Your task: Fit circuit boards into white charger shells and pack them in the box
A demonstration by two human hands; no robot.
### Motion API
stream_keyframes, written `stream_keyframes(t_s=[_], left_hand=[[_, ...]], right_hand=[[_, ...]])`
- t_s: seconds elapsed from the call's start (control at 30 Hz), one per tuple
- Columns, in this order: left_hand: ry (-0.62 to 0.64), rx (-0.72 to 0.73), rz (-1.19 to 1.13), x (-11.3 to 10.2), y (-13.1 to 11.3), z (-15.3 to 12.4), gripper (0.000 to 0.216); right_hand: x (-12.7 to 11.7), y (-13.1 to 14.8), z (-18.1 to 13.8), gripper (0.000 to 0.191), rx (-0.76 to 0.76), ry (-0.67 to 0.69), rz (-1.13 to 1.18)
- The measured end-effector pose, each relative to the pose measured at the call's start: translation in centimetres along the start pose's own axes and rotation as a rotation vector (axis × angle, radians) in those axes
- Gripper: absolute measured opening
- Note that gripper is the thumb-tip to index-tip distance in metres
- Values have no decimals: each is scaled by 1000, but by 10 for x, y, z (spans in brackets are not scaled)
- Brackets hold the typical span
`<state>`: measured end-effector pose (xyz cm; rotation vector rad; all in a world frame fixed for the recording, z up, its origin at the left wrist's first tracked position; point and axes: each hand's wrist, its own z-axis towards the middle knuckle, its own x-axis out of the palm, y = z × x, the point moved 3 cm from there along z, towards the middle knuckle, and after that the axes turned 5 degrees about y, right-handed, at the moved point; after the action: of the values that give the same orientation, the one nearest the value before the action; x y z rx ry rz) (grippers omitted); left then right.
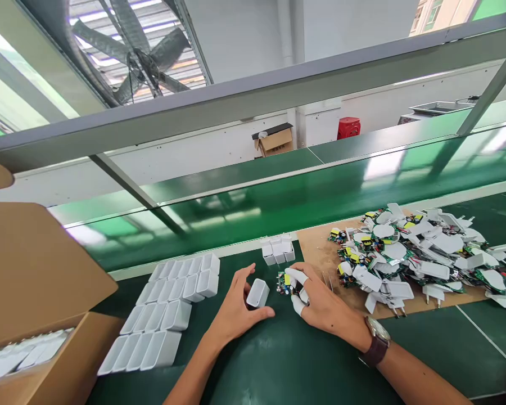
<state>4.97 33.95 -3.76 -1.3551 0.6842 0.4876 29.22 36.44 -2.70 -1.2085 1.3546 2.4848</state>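
A small white plastic case (258, 293) sits in the crook of my left hand (240, 309), its open end facing up. The left thumb lies along its near side, and the index finger is stretched out clear of it. My right hand (310, 295), with white finger cots on its fingertips, pinches a small circuit board (283, 282) with yellow and green parts just right of the case. White plastic attached to the board is partly hidden by the fingers. Rows of open white cases (164, 315) stand to the left. A smaller group of white cases (278, 250) is beyond my hands.
At right, brown cardboard (320, 250) bears a heap of circuit boards with white plug parts (405, 253). Thin metal tools (328, 280) lie by my right hand. An open carton (63, 360) with white parts is at left. A metal frame rail (253, 98) crosses above the green bench.
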Motion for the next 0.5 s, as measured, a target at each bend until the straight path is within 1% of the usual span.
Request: stream_keyframes(t_s=[0.03,0.07,0.13,0.17,0.2,0.23,0.3,0.33,0.4,0.5], left_hand=[[68,-22,-76,0,2,-3,101],[138,-45,-139,1,4,-4,98],[232,-65,-200,4,6,-6,81],[231,-55,-193,5,6,-6,71],[194,-27,-165,5,6,-5,63],[130,20,-125,5,5,-4,59],[-20,135,-41,5,2,-4,58],[-69,180,-8,6,1,-5,59],[-98,227,24,8,0,-7,62],[-83,255,42,12,1,-10,68]], right_hand=[[1,-1,0,52,26,-2,24],[2,-2,0,55,54,-4,45],[3,-3,0,59,96,-36,82],[3,-3,0,60,101,-65,98],[2,-2,0,59,90,-95,111],[2,0,0,58,60,-120,115],[2,7,-1,57,-36,-140,94],[3,10,-1,59,-90,-133,68],[6,16,-2,65,-178,-117,-3],[11,20,-3,72,-234,-101,-104]])
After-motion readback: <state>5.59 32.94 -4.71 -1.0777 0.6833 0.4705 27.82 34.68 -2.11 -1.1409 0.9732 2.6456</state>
